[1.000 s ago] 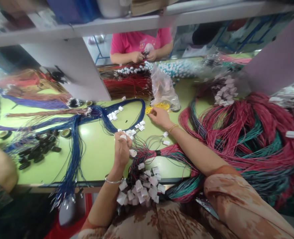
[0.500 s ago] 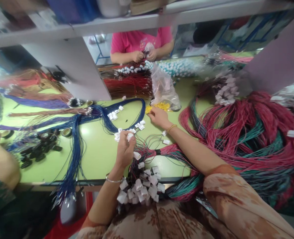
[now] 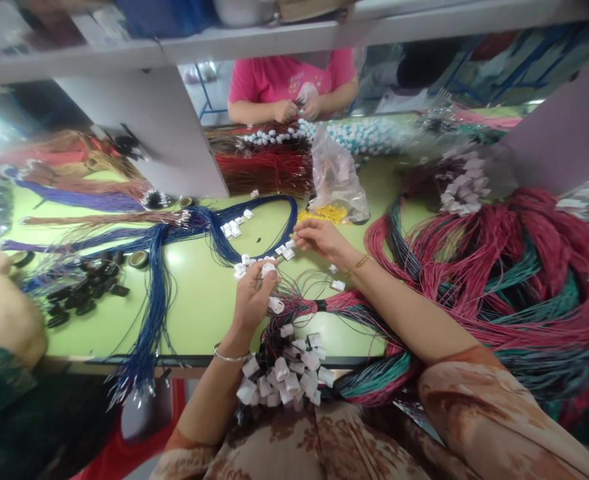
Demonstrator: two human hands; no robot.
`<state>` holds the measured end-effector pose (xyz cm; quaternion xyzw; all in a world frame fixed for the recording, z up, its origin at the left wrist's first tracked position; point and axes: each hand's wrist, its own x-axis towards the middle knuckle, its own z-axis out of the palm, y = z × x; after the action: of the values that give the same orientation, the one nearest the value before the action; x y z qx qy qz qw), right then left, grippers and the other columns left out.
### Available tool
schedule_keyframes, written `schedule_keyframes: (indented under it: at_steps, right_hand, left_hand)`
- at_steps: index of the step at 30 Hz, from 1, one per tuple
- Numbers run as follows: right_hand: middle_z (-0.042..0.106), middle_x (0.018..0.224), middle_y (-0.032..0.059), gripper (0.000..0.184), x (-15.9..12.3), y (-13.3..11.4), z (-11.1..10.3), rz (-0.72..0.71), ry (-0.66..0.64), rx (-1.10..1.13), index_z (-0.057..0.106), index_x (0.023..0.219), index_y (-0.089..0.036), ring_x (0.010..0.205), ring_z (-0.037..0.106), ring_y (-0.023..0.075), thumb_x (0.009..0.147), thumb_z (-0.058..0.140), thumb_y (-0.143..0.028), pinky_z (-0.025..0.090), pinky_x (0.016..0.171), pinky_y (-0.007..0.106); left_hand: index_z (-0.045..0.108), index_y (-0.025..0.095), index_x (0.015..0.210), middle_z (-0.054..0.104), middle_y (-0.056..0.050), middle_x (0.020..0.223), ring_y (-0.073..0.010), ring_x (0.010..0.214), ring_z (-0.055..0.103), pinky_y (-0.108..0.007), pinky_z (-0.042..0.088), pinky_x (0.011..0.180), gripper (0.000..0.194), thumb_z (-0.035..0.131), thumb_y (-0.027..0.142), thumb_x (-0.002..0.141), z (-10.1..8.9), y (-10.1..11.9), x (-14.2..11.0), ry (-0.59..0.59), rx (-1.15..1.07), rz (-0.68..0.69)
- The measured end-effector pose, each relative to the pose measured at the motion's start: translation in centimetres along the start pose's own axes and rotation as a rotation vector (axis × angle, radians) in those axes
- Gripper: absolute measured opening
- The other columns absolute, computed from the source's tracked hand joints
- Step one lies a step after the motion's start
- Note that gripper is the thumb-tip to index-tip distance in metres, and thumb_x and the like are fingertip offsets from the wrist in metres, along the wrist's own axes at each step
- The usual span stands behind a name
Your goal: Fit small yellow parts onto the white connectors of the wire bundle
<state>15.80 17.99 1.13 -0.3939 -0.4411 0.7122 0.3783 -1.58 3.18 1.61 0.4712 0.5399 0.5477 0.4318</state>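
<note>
My left hand (image 3: 253, 297) is closed on a white plastic connector (image 3: 268, 269), which shows between thumb and fingers. My right hand (image 3: 324, 240) hovers just in front of a pile of small yellow pieces (image 3: 330, 213), its thumb and fingertips pinched together; whatever they hold is too small to make out. Below the hands lies a bundle of red, green and black wires (image 3: 344, 301) bound with black tape. Many white connectors (image 3: 279, 380) on wire ends hang at the table's front edge. Loose white connectors (image 3: 285, 251) lie between my hands.
A clear plastic bag (image 3: 338, 175) stands behind the yellow pieces. Blue wires (image 3: 155, 287) loop across the left, near black connectors (image 3: 82, 283) and a tape roll (image 3: 138, 259). Red and green wires (image 3: 474, 280) are heaped right. A person in a pink shirt (image 3: 294, 80) works opposite; another's arm (image 3: 7, 307) shows left.
My right hand has drawn back from the yellow pile, toward my left hand, with its fingers pinched. My left hand still holds the white connector. The whole view has shifted slightly.
</note>
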Motion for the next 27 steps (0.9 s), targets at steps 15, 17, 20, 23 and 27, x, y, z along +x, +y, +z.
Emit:
schedule_keyframes:
  at_steps: [15,17,20,23,27]
  right_hand:
    - [0.071,0.076,0.0017,0.013,-2.4,-0.2,1.3,-0.334,-0.353,-0.929,0.072,0.082,-0.014,0.068,0.058,0.0126,0.078,0.061,-0.010,0.042,0.069,0.025]
    - [0.068,0.070,0.0003,0.018,-2.9,-0.1,1.8,-0.322,-0.477,-1.111,0.071,0.077,-0.014,0.064,0.052,0.0113,0.075,0.056,-0.004,0.037,0.067,0.025]
    - [0.060,0.062,-0.0025,0.019,-3.5,0.0,2.5,-0.284,-0.653,-1.227,0.067,0.071,-0.015,0.058,0.042,0.0098,0.069,0.054,0.000,0.030,0.062,0.025]
    - [0.056,0.060,-0.0032,0.016,-3.9,0.1,3.0,-0.270,-0.718,-1.288,0.064,0.068,-0.015,0.057,0.035,0.0099,0.068,0.055,-0.002,0.026,0.059,0.026]
    - [0.062,0.068,0.0005,0.019,-4.3,0.5,3.5,-0.318,-0.734,-1.408,0.069,0.077,-0.017,0.058,0.038,0.0117,0.072,0.057,-0.004,0.025,0.059,0.027]
  left_hand:
    - [0.071,0.014,0.087,0.058,0.001,0.059,-0.0061,0.042,0.030,-0.024,0.022,0.042,0.045,0.072,0.058,0.079,-0.2,0.6,0.5,0.026,-0.175,-0.187]
    - [0.072,0.014,0.085,0.058,0.001,0.057,-0.0071,0.043,0.034,-0.024,0.025,0.043,0.044,0.073,0.058,0.078,-0.2,0.8,0.5,0.013,-0.147,-0.198]
    - [0.070,0.015,0.076,0.058,0.001,0.056,-0.0080,0.044,0.038,-0.024,0.028,0.044,0.043,0.072,0.058,0.077,-0.1,1.0,0.5,0.000,-0.117,-0.202]
    - [0.065,0.017,0.065,0.059,0.000,0.055,-0.0101,0.048,0.044,-0.024,0.033,0.047,0.045,0.070,0.059,0.079,-0.2,1.1,0.4,-0.030,-0.062,-0.185]
    - [0.062,0.018,0.060,0.059,-0.002,0.055,-0.0137,0.055,0.052,-0.026,0.037,0.050,0.045,0.066,0.058,0.082,-0.4,0.9,0.4,-0.053,0.018,-0.144]
